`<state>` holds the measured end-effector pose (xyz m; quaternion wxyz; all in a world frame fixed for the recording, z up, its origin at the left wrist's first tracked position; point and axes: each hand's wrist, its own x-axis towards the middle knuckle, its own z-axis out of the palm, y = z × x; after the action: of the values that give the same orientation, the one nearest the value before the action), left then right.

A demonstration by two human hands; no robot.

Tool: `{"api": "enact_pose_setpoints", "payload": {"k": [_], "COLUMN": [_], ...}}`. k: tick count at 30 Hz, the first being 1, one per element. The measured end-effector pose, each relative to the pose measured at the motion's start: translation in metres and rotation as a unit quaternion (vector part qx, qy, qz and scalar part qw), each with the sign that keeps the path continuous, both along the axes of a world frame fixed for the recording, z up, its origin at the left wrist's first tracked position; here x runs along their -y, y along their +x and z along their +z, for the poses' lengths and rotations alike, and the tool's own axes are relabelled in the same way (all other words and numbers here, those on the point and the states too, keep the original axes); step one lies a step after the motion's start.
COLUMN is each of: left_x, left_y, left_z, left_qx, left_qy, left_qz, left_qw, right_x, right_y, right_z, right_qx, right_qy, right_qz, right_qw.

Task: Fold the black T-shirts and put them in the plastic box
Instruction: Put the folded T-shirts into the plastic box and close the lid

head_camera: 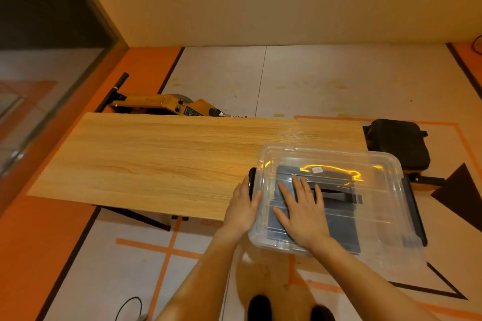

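A clear plastic box (386,185) with its lid on sits at the right end of the wooden table (156,159), and its near corner hangs over the table's front edge. Dark folded T-shirts (341,232) show through the lid. My right hand (302,211) lies flat on the lid with its fingers spread. My left hand (241,208) grips the box's left side, thumb on the lid's rim and fingers curled by the black side latch (252,177).
A yellow machine (167,105) lies on the floor behind the table. A black case (399,143) sits off the table's right end. A glass partition runs along the left. A cable (127,307) and my shoes (260,307) are on the floor below.
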<state>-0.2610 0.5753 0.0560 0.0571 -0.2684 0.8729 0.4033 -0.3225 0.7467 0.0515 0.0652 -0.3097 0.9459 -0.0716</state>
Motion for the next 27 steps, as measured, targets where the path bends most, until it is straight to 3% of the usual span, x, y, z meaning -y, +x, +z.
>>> {"api": "enact_pose_setpoints", "payload": {"k": [4, 8, 13, 20, 27], "left_x": [-0.003, -0.008, -0.008, -0.014, -0.015], "left_y": [-0.003, -0.002, -0.005, -0.004, -0.011], "left_z": [0.005, 0.005, -0.001, 0.013, 0.017], "left_qx": [-0.020, 0.045, 0.023, -0.050, -0.060], "left_qy": [0.022, -0.014, 0.139, -0.077, -0.096], "left_qz": [0.004, 0.068, 0.094, 0.019, -0.032], "left_qw": [1.000, 0.997, 0.986, 0.996, 0.993], "right_x": [0.000, 0.000, 0.000, 0.001, -0.011], "right_y": [0.003, 0.003, 0.003, 0.002, -0.023], "right_z": [0.000, 0.001, 0.000, -0.001, 0.006], "right_qx": [-0.001, -0.003, -0.009, 0.009, -0.032], "right_qy": [-0.002, 0.000, -0.010, -0.002, 0.018], "right_qz": [-0.005, -0.008, -0.010, -0.007, 0.029], "right_qw": [1.000, 1.000, 1.000, 1.000, 0.999]}}
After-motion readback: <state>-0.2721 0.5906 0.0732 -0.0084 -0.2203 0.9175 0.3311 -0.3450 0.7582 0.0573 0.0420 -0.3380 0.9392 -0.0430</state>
